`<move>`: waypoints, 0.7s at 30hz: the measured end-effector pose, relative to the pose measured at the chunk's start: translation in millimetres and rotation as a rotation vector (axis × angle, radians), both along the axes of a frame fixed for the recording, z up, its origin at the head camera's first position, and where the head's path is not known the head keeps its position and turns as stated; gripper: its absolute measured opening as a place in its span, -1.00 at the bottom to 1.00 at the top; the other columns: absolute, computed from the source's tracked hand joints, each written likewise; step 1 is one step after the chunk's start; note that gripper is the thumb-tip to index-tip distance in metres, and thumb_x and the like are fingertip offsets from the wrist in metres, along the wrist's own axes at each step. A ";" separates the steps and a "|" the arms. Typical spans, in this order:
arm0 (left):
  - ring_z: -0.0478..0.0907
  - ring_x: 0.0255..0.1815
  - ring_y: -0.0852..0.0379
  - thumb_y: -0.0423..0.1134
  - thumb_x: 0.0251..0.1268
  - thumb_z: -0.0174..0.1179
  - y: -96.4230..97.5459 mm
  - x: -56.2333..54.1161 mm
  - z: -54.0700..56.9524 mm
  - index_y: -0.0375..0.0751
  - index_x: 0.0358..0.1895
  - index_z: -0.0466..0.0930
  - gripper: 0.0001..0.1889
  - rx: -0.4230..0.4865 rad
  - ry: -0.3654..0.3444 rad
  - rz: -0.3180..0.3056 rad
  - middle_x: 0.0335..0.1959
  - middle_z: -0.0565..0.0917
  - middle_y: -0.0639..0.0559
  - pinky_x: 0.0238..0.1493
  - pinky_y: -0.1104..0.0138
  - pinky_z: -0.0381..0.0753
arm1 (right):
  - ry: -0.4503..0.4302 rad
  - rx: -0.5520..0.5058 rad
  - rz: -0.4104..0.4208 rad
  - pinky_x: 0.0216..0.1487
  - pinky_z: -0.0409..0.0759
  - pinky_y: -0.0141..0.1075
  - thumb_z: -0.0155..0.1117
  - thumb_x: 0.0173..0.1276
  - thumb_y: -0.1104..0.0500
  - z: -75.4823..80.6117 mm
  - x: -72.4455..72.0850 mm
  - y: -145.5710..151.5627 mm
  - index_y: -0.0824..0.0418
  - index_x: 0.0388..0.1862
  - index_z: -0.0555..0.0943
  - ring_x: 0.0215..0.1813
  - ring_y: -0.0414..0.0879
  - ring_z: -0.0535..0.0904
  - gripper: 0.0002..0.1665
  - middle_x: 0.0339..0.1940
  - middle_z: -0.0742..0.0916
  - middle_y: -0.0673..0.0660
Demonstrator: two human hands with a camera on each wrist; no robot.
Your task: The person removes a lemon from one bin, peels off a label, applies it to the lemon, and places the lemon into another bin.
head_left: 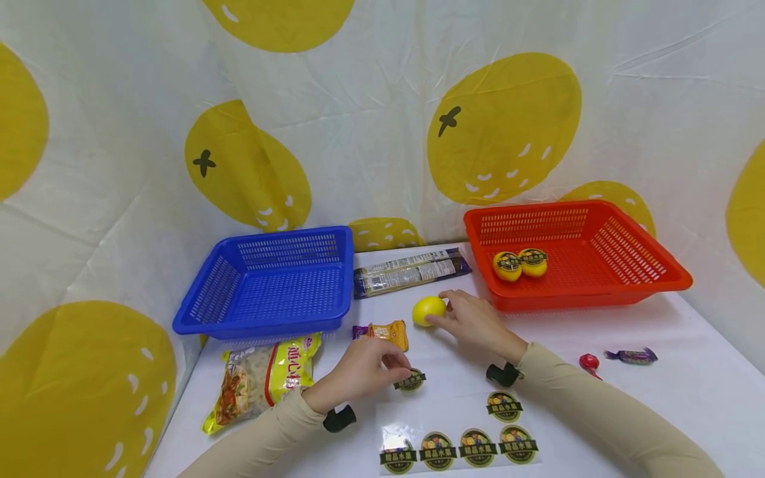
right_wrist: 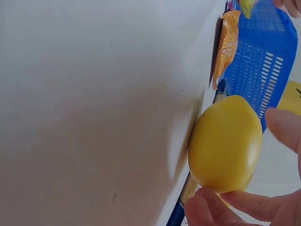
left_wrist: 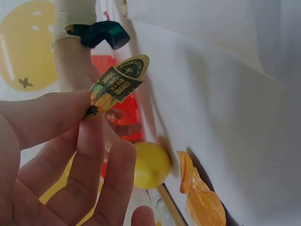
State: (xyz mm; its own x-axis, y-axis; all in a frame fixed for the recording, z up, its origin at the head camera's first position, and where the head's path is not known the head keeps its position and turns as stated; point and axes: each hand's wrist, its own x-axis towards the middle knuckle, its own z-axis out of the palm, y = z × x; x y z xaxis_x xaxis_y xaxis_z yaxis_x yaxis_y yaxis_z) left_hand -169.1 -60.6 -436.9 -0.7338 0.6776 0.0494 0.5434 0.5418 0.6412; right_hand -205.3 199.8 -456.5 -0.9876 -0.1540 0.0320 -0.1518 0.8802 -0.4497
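Note:
My left hand [head_left: 370, 368] pinches an oval fruit-label sticker [left_wrist: 117, 87] by one edge between thumb and forefinger. Its dark face with Chinese lettering and printed fruit shows in the left wrist view. On the white table beyond, my right hand [head_left: 475, 322] holds a yellow lemon [head_left: 428, 311] from its right side. In the right wrist view, fingertips [right_wrist: 214, 200] touch one end of the lemon, and another digit lies close along its upper side. A clear sticker sheet [head_left: 442, 411] lies in front of both hands, bearing several more labels.
A red basket [head_left: 574, 292] at back right contains two labelled lemons [head_left: 520, 264]. The blue basket [head_left: 263, 325] stands at back left. A yellow food bag [head_left: 263, 378], orange snack packet [head_left: 391, 334], long flat packs [head_left: 412, 271] and wrapped sweets [head_left: 633, 356] lie around.

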 end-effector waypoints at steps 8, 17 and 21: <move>0.55 -0.43 0.48 -0.13 0.26 0.44 -1.6 -6.8 -1.9 -0.02 -0.30 0.83 -0.92 0.031 -0.015 0.035 -0.46 0.76 0.27 -0.30 0.48 0.48 | 0.032 0.028 0.013 -0.20 0.49 -0.21 0.44 0.17 -0.42 -7.0 -8.7 -7.9 0.19 0.34 0.53 -0.25 -0.10 0.55 -0.03 -0.17 0.69 0.07; 0.63 -0.26 0.31 -0.17 0.40 0.32 11.1 -22.1 -0.8 -0.02 -0.20 0.72 -0.95 0.190 -0.031 0.136 -0.29 0.77 0.17 -0.10 0.40 0.60 | 0.026 0.019 0.105 -0.18 0.43 -0.24 0.57 0.15 -0.21 -7.5 -15.7 -8.7 0.14 0.47 0.49 -0.20 -0.08 0.50 -0.04 0.00 0.70 0.13; 0.64 -0.18 0.24 -0.20 0.42 0.30 24.4 -31.3 -5.6 -0.09 -0.15 0.68 -0.92 0.265 -0.044 0.182 -0.23 0.74 0.07 -0.04 0.37 0.64 | 0.032 0.016 0.147 -0.15 0.45 -0.22 0.60 0.15 -0.10 -7.5 -17.0 -7.5 0.09 0.48 0.49 -0.15 -0.08 0.53 -0.07 0.07 0.71 0.12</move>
